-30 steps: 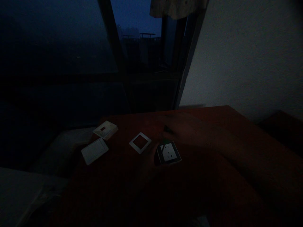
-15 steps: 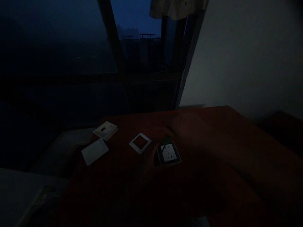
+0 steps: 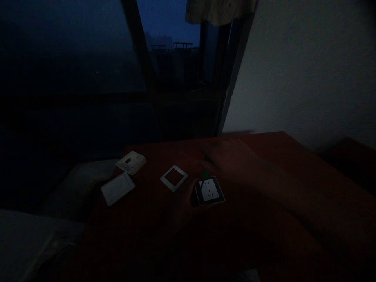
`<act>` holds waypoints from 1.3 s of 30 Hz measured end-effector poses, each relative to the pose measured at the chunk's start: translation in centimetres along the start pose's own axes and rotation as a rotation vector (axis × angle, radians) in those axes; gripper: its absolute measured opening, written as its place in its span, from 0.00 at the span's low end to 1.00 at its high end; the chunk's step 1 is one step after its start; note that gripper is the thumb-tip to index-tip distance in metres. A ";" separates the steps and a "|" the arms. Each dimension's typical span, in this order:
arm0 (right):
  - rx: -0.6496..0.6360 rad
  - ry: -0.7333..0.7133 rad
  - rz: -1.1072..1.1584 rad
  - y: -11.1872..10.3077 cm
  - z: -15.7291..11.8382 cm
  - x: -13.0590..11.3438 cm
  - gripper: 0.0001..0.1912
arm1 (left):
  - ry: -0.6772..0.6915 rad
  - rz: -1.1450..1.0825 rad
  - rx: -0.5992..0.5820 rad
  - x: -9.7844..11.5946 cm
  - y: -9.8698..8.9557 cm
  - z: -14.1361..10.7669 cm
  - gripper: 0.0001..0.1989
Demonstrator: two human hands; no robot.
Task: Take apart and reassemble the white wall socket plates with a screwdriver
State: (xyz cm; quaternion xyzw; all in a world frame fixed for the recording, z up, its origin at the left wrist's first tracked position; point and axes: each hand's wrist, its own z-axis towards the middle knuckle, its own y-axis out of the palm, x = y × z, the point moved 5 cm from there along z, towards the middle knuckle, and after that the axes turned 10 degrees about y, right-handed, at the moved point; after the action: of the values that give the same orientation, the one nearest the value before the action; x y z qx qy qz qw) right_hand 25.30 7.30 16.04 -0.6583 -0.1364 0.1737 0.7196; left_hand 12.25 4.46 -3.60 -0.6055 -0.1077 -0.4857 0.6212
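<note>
In dim light, my left hand (image 3: pixel 186 203) is closed around the lower left side of a wall socket (image 3: pixel 210 190). The socket has a white face with slots and a dark surround inside a pale edge. My right hand (image 3: pixel 227 156) is above it, its fingers closed on a screwdriver with a green handle (image 3: pixel 205 173). The thin shaft slants down to the left side of the socket face; whether its tip sits in a screw hole is too dark to tell. Left of my left hand lies a square white frame (image 3: pixel 165 179), flat on the table.
On the left of the reddish table (image 3: pixel 264 143) lie a pale box-like plate with a small dark opening (image 3: pixel 137 163) and a flat white panel (image 3: pixel 117 189), close together. A window (image 3: pixel 152 96) stands behind the table, with a pale wall (image 3: pixel 299 70) at the right.
My right hand has shifted a little to the left, and the screwdriver's green handle has moved slightly with it. My left hand and the socket have stayed in place.
</note>
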 end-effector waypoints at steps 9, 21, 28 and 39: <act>-0.062 -0.164 0.235 -0.1 -0.4 -0.7 0.18 | 0.047 -0.011 0.002 0.1 -0.1 0.1 0.44; -0.078 -0.118 0.157 -0.4 -0.6 -0.5 0.23 | 0.039 0.013 0.009 -0.3 0.2 -0.1 0.45; -0.027 -0.006 -0.015 -0.4 -0.1 -0.2 0.15 | 0.016 0.024 -0.008 -0.2 0.1 0.0 0.46; -0.010 0.001 -0.005 -0.3 -0.4 0.1 0.17 | 0.021 0.021 -0.003 -0.3 0.2 -0.1 0.46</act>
State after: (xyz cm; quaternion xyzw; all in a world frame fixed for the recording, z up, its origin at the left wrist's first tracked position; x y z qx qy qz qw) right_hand 25.59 6.94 16.29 -0.6618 -0.1387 0.1708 0.7167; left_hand 12.16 4.52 -3.97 -0.6025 -0.0940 -0.4856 0.6264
